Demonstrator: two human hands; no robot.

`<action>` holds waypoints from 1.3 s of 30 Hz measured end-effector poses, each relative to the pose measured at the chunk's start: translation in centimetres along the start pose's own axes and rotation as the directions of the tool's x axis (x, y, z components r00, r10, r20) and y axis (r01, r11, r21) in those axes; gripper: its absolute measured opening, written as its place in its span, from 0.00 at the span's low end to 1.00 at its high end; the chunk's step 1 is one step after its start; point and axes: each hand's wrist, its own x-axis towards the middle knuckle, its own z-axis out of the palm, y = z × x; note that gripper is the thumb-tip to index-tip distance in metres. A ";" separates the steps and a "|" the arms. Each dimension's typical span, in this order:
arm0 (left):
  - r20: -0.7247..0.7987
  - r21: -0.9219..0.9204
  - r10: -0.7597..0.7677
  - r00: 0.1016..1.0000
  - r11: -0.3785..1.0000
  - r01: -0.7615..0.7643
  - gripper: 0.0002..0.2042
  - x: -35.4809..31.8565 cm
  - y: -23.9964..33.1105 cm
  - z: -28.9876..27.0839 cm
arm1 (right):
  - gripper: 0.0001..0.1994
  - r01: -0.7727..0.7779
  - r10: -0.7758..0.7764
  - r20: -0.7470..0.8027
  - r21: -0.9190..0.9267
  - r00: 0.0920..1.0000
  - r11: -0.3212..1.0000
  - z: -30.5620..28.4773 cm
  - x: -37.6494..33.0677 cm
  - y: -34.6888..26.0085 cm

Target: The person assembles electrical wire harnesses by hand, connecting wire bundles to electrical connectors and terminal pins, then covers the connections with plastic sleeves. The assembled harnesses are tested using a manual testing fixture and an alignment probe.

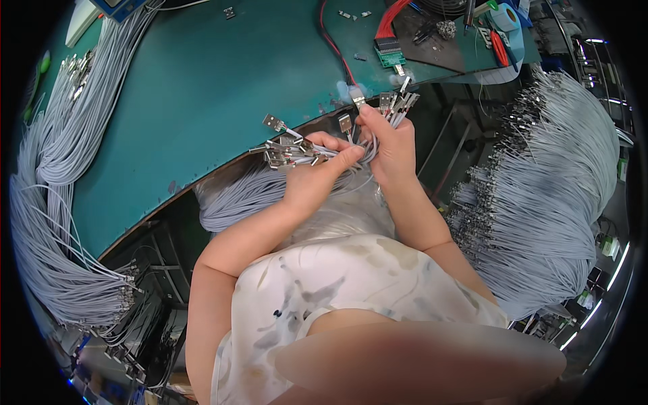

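Note:
My left hand (314, 179) is closed around a bunch of grey USB cables, their bare metal plugs (280, 155) fanning out to its left. Close beside it, my right hand (395, 152) grips more of these cables, with several plugs (403, 102) poking up past its fingers. My right thumb or fingertip touches a metal USB connector (358, 98) at the table's edge, in line with a red and black wire (331, 42). Whether a plug is seated there cannot be made out. One single plug (345, 123) stands up between my hands. Looped grey cables (246, 199) hang below over my lap.
The green table (182, 101) has its edge just ahead of my hands. A small green circuit board (391, 57) with red ribbon wires sits at its edge. Red-handled pliers (499, 48) lie at far right. Large grey cable bundles hang at left (61, 283) and right (547, 202).

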 end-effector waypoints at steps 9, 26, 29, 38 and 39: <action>-0.030 0.140 -0.008 1.000 0.990 0.012 0.11 1.2 -0.1 -0.1 | 0.05 -0.031 0.041 0.152 -0.070 0.988 0.997 0.4 -0.1 -0.3; 0.109 0.034 -0.006 0.994 0.999 0.003 0.10 0.9 -0.8 -0.4 | 0.06 -0.002 0.001 0.058 0.017 0.998 1.000 0.6 0.3 -0.3; 0.143 0.177 -0.134 0.981 0.978 0.108 0.11 0.9 0.2 -0.7 | 0.12 -0.040 0.080 0.208 -0.186 0.975 0.982 0.4 0.0 -0.8; 0.198 0.054 0.010 0.980 0.998 -0.021 0.10 -0.7 -1.1 -0.5 | 0.08 0.049 -0.046 0.084 -0.035 0.995 0.998 -2.6 -1.1 0.8; 0.240 0.023 0.068 0.968 0.997 -0.075 0.10 -0.6 -1.1 -0.8 | 0.09 0.012 -0.009 0.133 -0.024 0.991 1.000 -2.5 -0.7 1.1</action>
